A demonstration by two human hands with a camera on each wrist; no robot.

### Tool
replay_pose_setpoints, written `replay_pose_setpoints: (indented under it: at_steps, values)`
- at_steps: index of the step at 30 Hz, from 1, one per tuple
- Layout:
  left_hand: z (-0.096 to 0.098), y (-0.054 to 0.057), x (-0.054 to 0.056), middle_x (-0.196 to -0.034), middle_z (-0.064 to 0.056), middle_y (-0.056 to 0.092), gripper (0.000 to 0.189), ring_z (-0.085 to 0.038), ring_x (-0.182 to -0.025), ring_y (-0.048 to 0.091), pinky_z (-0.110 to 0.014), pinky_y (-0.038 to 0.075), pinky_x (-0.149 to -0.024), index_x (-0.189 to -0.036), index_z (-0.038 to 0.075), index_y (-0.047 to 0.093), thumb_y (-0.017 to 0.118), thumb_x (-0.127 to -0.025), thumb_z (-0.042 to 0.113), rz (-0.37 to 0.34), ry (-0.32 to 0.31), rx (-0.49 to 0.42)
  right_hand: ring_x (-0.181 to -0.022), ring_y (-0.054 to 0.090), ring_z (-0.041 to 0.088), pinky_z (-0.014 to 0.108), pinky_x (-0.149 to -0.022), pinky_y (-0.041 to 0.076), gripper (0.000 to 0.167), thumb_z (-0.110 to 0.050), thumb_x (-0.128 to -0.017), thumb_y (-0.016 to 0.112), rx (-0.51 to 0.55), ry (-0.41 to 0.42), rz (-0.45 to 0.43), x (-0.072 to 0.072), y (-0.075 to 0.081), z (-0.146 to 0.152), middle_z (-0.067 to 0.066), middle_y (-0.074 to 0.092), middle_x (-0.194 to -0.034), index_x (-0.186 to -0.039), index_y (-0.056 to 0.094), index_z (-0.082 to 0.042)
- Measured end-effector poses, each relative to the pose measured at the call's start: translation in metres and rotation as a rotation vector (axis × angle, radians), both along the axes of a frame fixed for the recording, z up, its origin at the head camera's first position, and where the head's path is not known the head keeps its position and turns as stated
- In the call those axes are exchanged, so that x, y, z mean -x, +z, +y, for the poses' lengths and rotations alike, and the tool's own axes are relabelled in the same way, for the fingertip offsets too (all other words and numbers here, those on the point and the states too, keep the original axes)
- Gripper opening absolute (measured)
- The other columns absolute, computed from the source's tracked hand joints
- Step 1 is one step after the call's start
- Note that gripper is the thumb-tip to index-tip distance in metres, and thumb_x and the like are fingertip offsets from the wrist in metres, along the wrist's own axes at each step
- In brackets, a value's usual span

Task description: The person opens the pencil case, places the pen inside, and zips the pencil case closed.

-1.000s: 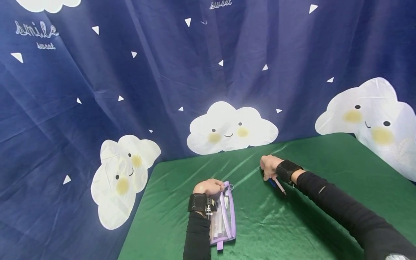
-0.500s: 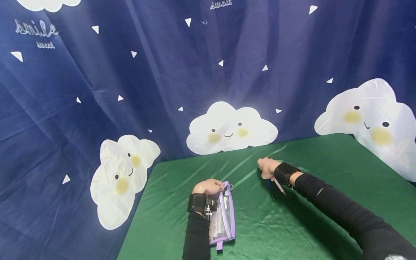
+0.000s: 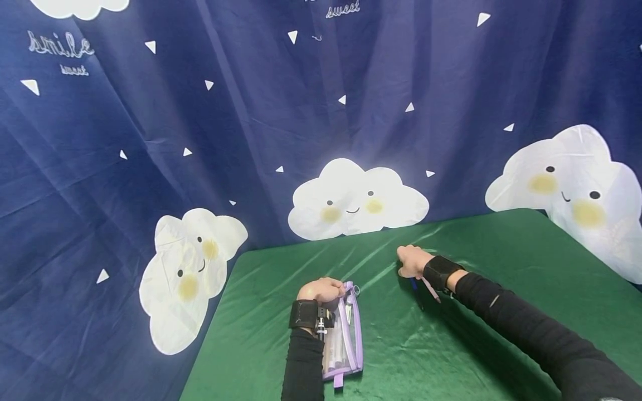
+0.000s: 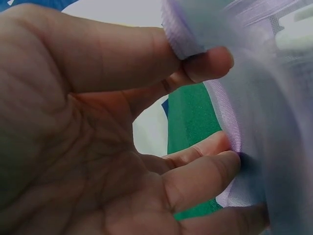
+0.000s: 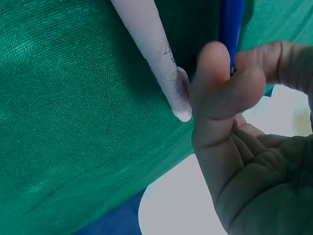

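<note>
My left hand (image 3: 320, 290) pinches the top corner of a see-through mesh pencil case (image 3: 359, 341) with lilac edging. In the left wrist view, thumb and fingers close on its lilac trim (image 4: 182, 41). Several pens (image 3: 337, 346) show through the mesh. Farther back to the right, my right hand (image 3: 412, 262) pinches one end of a blue pen (image 5: 232, 27) between thumb and finger. Beside those fingertips, a pale pink pen (image 5: 149, 46) lies on the cloth, its rounded end close to them. From the head view, the hand covers the upper ends of both pens.
A green cloth (image 3: 391, 356) covers the table. Behind it hangs a dark blue curtain (image 3: 261, 100) with white smiling clouds (image 3: 358, 214). A metal ring (image 3: 356, 290) sits at the pencil case's top corner.
The blue pen has swung from slanting alongside the pink pen to pointing more straight toward the camera. My right hand shifted slightly left; my left hand and the pencil case stay put.
</note>
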State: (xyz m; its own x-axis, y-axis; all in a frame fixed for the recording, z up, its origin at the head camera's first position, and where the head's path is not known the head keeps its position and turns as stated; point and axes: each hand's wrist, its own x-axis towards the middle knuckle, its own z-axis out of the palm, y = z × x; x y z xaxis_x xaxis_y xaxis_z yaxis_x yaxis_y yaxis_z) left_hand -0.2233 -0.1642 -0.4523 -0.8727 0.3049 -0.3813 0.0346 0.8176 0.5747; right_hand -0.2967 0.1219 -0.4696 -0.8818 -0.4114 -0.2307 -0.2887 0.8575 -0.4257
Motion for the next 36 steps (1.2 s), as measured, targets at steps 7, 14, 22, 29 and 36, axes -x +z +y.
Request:
replay_pose_setpoints:
  at_steps: [7, 14, 22, 29, 36]
  values:
    - [-0.003, 0.002, 0.004, -0.073, 0.002, 0.046, 0.018, -0.014, -0.068, 0.042, -0.026, 0.034, -0.06, -0.072, 0.011, 0.05, 0.052, -0.09, 0.011, 0.014, -0.012, 0.006, -0.053, 0.05, 0.019, 0.027, -0.047, 0.039, 0.019, -0.01, -0.091, 0.065, 0.058, 0.01, 0.09, 0.003, 0.005, 0.001, 0.009, 0.05, -0.075, -0.087, 0.048, -0.004]
    - [-0.003, 0.003, 0.004, -0.075, 0.001, 0.049, 0.017, -0.014, -0.064, 0.041, -0.026, 0.033, -0.059, -0.077, 0.007, 0.054, 0.052, -0.092, 0.013, 0.006, -0.01, 0.014, -0.075, 0.054, 0.028, 0.038, -0.069, 0.048, 0.025, -0.008, -0.091, 0.063, 0.096, -0.003, 0.172, 0.008, 0.01, 0.005, 0.018, 0.058, -0.091, -0.109, 0.054, 0.007]
    - [-0.001, 0.003, 0.003, -0.075, 0.004, 0.046, 0.013, -0.013, -0.07, 0.042, -0.025, 0.034, -0.064, -0.075, 0.008, 0.054, 0.053, -0.088, 0.01, 0.018, -0.013, 0.012, -0.066, 0.047, 0.024, 0.036, -0.065, 0.043, 0.038, -0.004, -0.089, 0.055, 0.21, -0.051, 0.189, 0.009, 0.019, 0.009, 0.017, 0.056, -0.082, -0.123, 0.048, 0.011]
    - [-0.001, 0.0, 0.003, -0.077, 0.001, 0.049, 0.018, -0.015, -0.072, 0.044, -0.027, 0.035, -0.065, -0.075, 0.008, 0.053, 0.052, -0.092, 0.013, 0.005, -0.016, 0.019, -0.08, 0.06, 0.034, 0.051, -0.078, 0.054, 0.039, -0.004, -0.084, 0.051, 0.289, -0.12, 0.3, 0.005, 0.028, 0.004, 0.028, 0.064, -0.103, -0.121, 0.05, 0.008]
    - [-0.001, 0.0, 0.002, -0.075, 0.002, 0.048, 0.016, -0.014, -0.068, 0.043, -0.026, 0.035, -0.062, -0.074, 0.011, 0.053, 0.052, -0.09, 0.012, 0.008, -0.018, 0.017, -0.071, 0.058, 0.029, 0.039, -0.067, 0.049, 0.031, -0.004, -0.091, 0.052, 0.383, -0.144, 0.329, 0.0, 0.028, -0.003, 0.022, 0.062, -0.091, -0.121, 0.05, 0.003]
